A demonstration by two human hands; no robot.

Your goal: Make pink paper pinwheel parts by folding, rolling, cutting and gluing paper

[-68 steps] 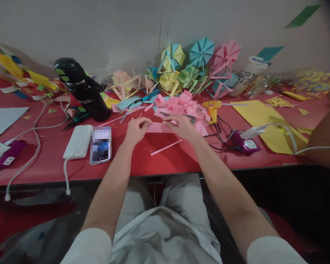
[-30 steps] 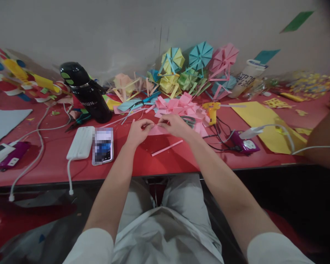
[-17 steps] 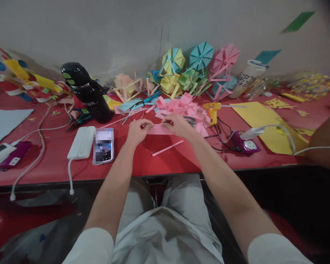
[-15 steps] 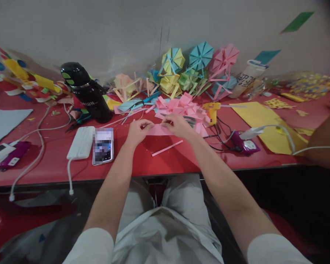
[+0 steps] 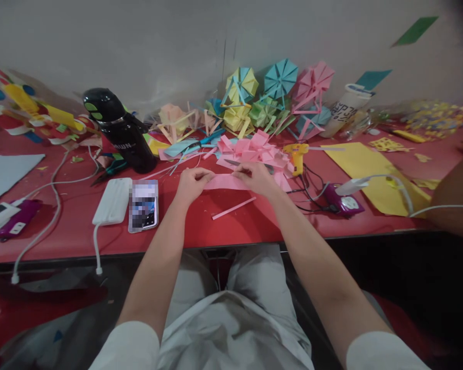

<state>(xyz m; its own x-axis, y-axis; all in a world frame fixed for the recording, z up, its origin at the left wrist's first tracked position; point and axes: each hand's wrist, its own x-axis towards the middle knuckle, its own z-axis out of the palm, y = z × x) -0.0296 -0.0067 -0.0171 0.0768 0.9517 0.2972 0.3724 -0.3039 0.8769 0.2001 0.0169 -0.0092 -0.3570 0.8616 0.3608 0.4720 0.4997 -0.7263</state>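
A strip of pink paper [image 5: 223, 182] stretches between my two hands, just above the red table [image 5: 200, 228]. My left hand [image 5: 195, 183] pinches its left end, thumb against fingers. On the other side, my right hand [image 5: 253, 178] grips the strip's top edge with thumb and fingertips. A thin pink paper stick [image 5: 234, 208] lies on the table in front of the hands. Behind them is a pile of folded pink paper pieces [image 5: 250, 149], and scissors [image 5: 268, 167] lie partly hidden by my right hand.
Several folded paper umbrellas [image 5: 281, 77] stand against the wall. A black bottle [image 5: 125, 136], white power bank [image 5: 112, 201] and phone [image 5: 144, 205] are at left. To the right are a yellow glue gun [image 5: 298, 154], purple power strip [image 5: 343, 199], yellow sheet [image 5: 374, 174] and another person's arm [image 5: 453, 190].
My right hand has shifted slightly right along the pink paper, so more of the strip shows between my hands. My left hand has barely moved.
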